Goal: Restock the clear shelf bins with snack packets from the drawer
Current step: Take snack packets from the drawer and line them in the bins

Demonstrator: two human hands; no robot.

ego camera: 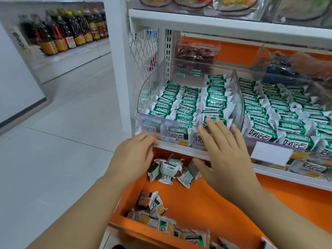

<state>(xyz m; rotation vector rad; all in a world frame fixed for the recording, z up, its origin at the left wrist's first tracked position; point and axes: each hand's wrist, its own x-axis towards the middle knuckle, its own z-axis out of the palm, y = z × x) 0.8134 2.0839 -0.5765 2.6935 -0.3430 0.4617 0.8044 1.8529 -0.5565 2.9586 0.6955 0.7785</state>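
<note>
A clear shelf bin [143,90] on the white shelf holds several rows of green-and-white snack packets [186,103]. A second clear bin [239,97] to its right is also packed with the same packets. Below, an open orange drawer [206,203] holds loose packets: a small cluster at its back [170,170] and more at its front [161,221]. My right hand [224,151] hovers with straight, spread fingers in front of the left bin's front wall, holding nothing. My left hand [134,157] hangs over the drawer's back left corner, fingers loosely curled, empty.
Bins of red [195,53] and dark blue [287,71] wrapped snacks sit behind on a higher tier. A white upright post [118,69] and wire mesh panel [143,49] border the left. Across the tiled aisle floor [62,132] stands a shelf of oil bottles [71,31].
</note>
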